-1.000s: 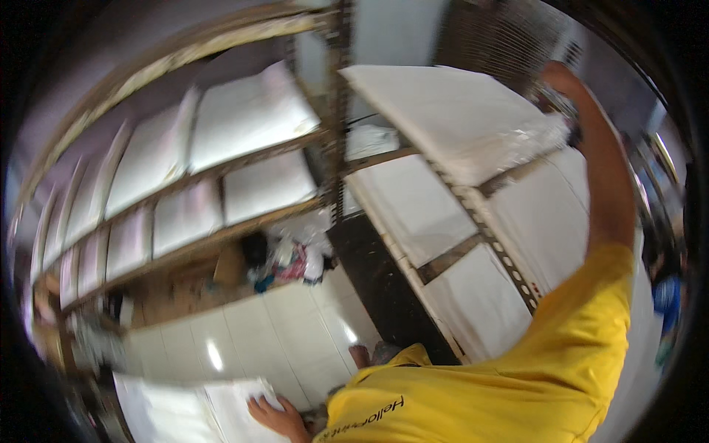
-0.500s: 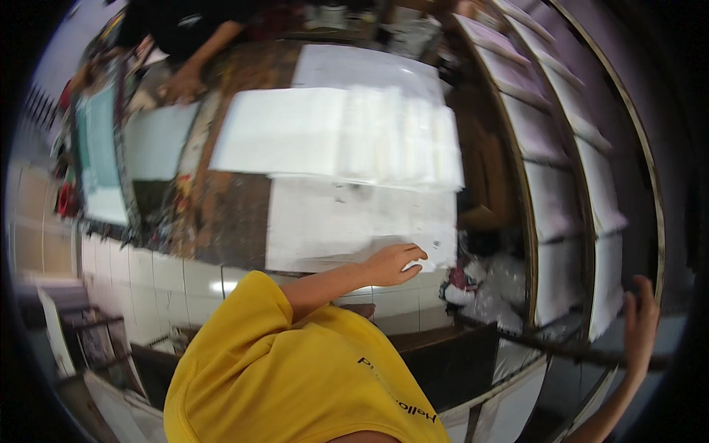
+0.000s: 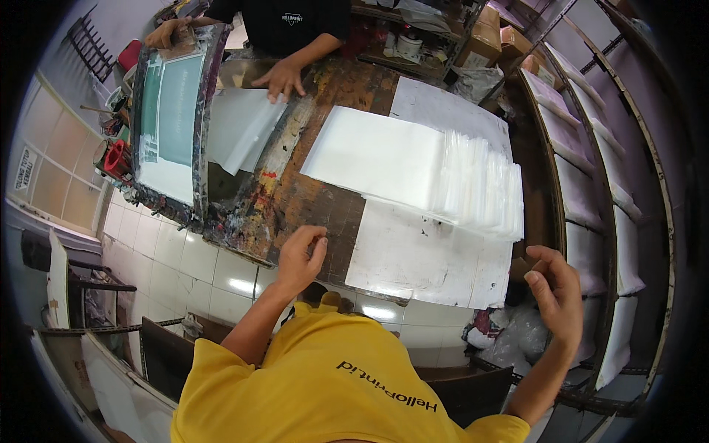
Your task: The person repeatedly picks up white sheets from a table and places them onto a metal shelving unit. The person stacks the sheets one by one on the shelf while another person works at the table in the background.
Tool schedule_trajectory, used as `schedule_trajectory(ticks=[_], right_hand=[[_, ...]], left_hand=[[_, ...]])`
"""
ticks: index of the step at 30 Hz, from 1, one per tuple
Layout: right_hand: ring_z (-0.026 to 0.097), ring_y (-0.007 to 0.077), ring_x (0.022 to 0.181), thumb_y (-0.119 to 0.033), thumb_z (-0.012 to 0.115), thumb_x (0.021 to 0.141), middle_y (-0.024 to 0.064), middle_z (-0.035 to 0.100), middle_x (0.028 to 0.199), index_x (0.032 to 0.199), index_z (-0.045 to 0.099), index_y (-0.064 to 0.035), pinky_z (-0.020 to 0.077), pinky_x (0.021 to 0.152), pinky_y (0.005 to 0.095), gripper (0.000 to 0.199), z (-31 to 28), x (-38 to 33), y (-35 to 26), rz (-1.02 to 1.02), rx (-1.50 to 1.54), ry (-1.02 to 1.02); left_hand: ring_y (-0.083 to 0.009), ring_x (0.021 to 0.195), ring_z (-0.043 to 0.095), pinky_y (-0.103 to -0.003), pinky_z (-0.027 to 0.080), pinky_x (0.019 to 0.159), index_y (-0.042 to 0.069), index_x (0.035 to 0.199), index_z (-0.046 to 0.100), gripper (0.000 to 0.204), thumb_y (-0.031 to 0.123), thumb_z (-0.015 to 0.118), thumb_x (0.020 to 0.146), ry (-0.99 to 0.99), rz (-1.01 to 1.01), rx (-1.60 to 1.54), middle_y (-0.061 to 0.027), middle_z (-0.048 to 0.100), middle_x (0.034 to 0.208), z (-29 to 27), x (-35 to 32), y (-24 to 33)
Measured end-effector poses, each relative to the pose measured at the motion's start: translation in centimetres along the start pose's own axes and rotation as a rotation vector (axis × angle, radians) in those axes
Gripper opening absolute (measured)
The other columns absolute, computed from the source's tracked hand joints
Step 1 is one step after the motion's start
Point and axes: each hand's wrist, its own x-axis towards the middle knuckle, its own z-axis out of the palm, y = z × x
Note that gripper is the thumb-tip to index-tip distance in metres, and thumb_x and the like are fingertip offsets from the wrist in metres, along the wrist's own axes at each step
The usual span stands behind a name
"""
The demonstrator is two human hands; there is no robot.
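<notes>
Starting at the far left, there's a screen-printing frame (image 3: 171,122) with a teal-green mesh sitting on the paint-stained desk (image 3: 295,192), with a red-handled tool (image 3: 117,159) just off its outer edge. A co-worker in a black shirt is on the far side of the desk: one of that person's hands (image 3: 164,33) is at the top corner of the frame and the other (image 3: 279,77) is pressed flat on a white sheet (image 3: 240,129) lying just beside the frame. Coming across, the person in the yellow shirt has their left hand (image 3: 299,255) hovering over the near edge of the desk, fingers loosely curled with the thumb and forefinger almost meeting, and it isn't gripping anything as far as I can see. Up and to the right of that hand lies the stack of clear plastic bags (image 3: 421,170), fanned out so the edges step off toward the right, resting on a big white board (image 3: 425,255) that covers that end of the desk. The stack is near the left hand but not touching it, and it sits between the two hands, further away across the desk. The right hand (image 3: 557,295) is held up in the air past the board's right edge, fingers spread and slightly bent, empty, well apart from the bags. Furthest right there's a drying rack (image 3: 613,221) with white sheets laid on its shelves.
</notes>
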Motion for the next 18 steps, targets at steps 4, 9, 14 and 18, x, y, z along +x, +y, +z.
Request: schedule_trajectory(ticks=[4,9,14,18], right_hand=[[0.044,0.0061,0.063,-0.011,0.063,0.092,-0.0021,0.051,0.074,0.116,0.061,0.0019,0.0363,0.057,0.0220,0.027,3.8,-1.9,-0.2,0.025,0.351,0.117],[0.045,0.0034,0.065,-0.010,0.060,0.093,-0.0025,0.053,0.078,0.118,0.060,0.0000,0.0363,0.058,0.0201,0.027,7.6,-4.4,2.1,0.146,0.591,0.139],[0.047,0.0037,0.066,-0.010,0.060,0.094,-0.0027,0.054,0.080,0.119,0.061,-0.0026,0.0385,0.058,0.0192,0.025,11.8,-7.0,3.7,0.351,0.673,0.146],[0.045,0.0037,0.065,-0.011,0.059,0.095,-0.0042,0.052,0.076,0.119,0.060,-0.0039,0.0377,0.057,0.0198,0.024,15.7,-9.3,6.0,0.398,0.805,0.131]], left_hand=[[-0.0315,0.092,0.059,-0.040,0.046,0.079,0.002,0.108,0.063,0.026,0.005,0.068,0.083,0.132,0.254,0.252,-0.0136,0.062,0.104,-2.0,2.7,1.3],[-0.0319,0.105,0.053,-0.042,0.041,0.086,0.003,0.116,0.060,0.041,0.011,0.073,0.078,0.101,0.303,0.521,-0.0119,0.059,0.114,-1.0,5.1,-0.1],[-0.0316,0.101,0.055,-0.045,0.042,0.082,0.004,0.105,0.062,0.028,0.018,0.069,0.082,-0.053,0.184,0.753,-0.0121,0.059,0.105,1.9,4.3,-8.6],[-0.0314,0.089,0.058,-0.046,0.043,0.077,0.005,0.089,0.061,0.012,0.016,0.062,0.087,-0.145,0.263,0.791,-0.0123,0.061,0.089,2.7,4.8,-12.0]])
